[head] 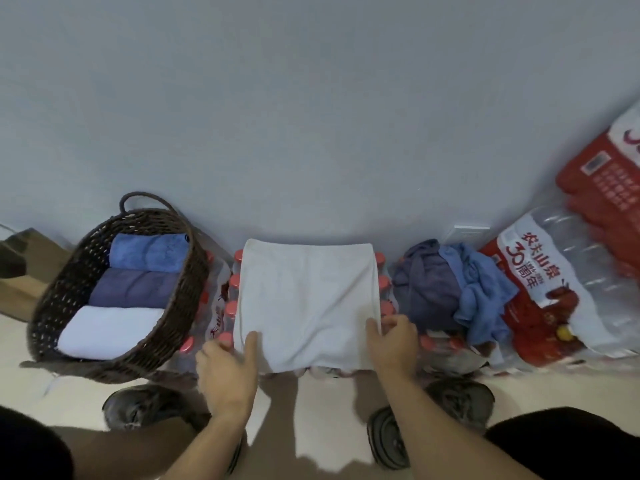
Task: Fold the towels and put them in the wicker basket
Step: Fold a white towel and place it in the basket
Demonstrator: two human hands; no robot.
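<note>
The fold is mid-way: a pale towel lies flat on a pack of red-capped bottles, between the wicker basket and a heap of unfolded towels; the left hand rests on its near left corner, fingers fairly straight; the right hand pinches the near right edge, fingers curled on the cloth; the towel looks nearly square, its slightly longer axis running away toward the wall; next, probably, another fold across, which needs both corners lifted evenly, then a carry left to the basket, where three folded towels already lie.

Bottle packs lie at right; red-capped bottles stand at centre; shoes at bottom; cardboard far left.
</note>
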